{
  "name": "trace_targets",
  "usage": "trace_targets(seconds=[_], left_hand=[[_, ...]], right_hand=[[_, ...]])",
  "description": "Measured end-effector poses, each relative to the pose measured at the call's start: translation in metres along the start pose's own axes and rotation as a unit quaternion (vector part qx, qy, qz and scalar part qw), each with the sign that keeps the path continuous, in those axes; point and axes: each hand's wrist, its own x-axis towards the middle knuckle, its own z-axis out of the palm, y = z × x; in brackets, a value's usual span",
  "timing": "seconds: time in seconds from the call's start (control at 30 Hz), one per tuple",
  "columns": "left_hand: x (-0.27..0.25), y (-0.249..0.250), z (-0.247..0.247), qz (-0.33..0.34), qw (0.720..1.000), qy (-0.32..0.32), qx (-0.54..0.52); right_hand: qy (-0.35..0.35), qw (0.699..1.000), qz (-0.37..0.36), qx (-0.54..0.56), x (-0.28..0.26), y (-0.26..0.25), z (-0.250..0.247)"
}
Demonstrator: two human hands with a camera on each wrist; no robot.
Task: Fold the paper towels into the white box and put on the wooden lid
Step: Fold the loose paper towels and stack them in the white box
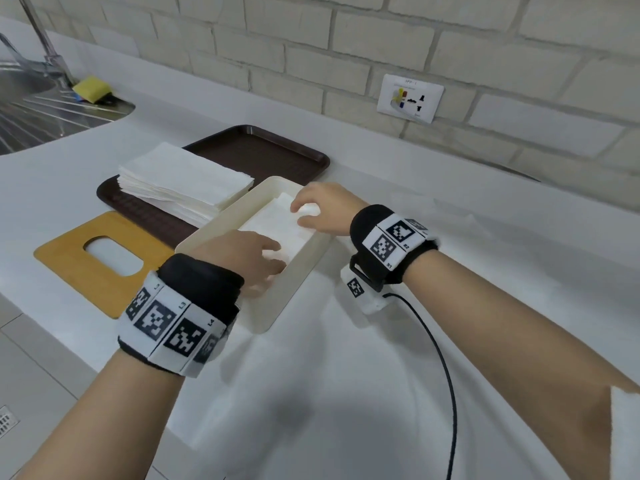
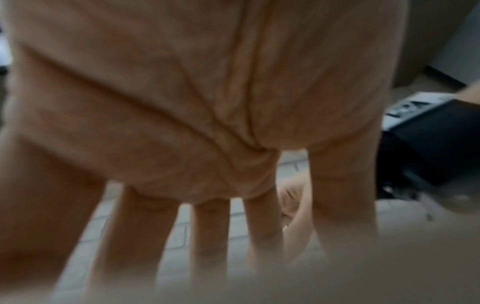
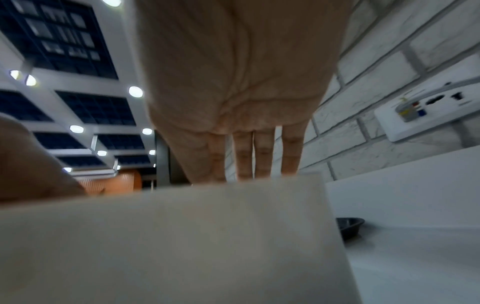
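At far left a steel sink (image 1: 31, 109) is let into the white tabletop (image 1: 381, 341), with one yellow sponge (image 1: 91, 89) by its tap. A wall of pale bricks (image 1: 311, 46) runs behind, carrying one socket plate (image 1: 410, 98). The right wrist view shows a grid ceiling with round lights (image 3: 135, 91).

One wooden lid (image 1: 79, 261), with an oval slot, lies flat on the tabletop left of the box, touching one dark brown tray (image 1: 273, 154). One stack of paper towels (image 1: 183, 180) rests on the tray's near end.

One white box (image 1: 221, 223) stands just right of the lid, against the tray, open. Folded towels (image 1: 277, 220) lie inside it. The left hand (image 1: 249, 251) reaches into the near end, fingers (image 2: 210, 230) straight and spread, grip released, pressing on the towels. The right hand (image 1: 322, 206) reaches over the far end, fingers (image 3: 242, 156) straight down onto the towels, grip released too.

Two marker wristbands, one on each wrist; one black cable (image 1: 440, 358) trails from the right.
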Motion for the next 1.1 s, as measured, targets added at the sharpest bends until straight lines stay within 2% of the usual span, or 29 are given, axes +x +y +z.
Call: trace_targets(seconds=[0.1,0.17,0.27,0.37,0.47,0.57,0.67,0.77,0.93,1.1], left_hand=[[-0.017,0.006,-0.006,0.024,0.993,0.057,-0.098],[-0.029,0.013,-0.007,0.040,0.984,0.119,-0.128],[-0.040,0.033,-0.002,0.090,0.956,0.228,-0.158],[-0.041,0.062,0.009,0.152,0.932,0.261,-0.199],[-0.024,0.092,0.026,0.196,0.934,0.226,-0.194],[0.001,0.116,0.043,0.212,0.945,0.173,-0.181],[0.023,0.133,0.054,0.206,0.955,0.137,-0.163],[0.039,0.143,0.060,0.196,0.965,0.109,-0.137],[0.057,0.149,0.062,0.191,0.973,0.069,-0.110],[0.065,0.157,0.060,0.235,0.963,0.041,-0.125]], right_hand=[[0.085,0.995,0.027,0.048,-0.032,0.017,-0.012],[0.104,0.991,0.065,0.056,-0.054,0.033,-0.017],[0.090,0.984,0.146,0.043,-0.088,0.062,-0.018],[0.046,0.969,0.241,0.007,-0.117,0.088,-0.010],[-0.024,0.939,0.340,-0.044,-0.139,0.106,0.000],[-0.070,0.913,0.393,-0.079,-0.153,0.117,0.007],[-0.092,0.907,0.405,-0.071,-0.159,0.122,0.011],[-0.099,0.914,0.383,-0.095,-0.161,0.123,0.010],[-0.034,0.927,0.367,-0.070,-0.161,0.124,0.005],[0.067,0.934,0.351,0.012,-0.170,0.124,-0.002]])
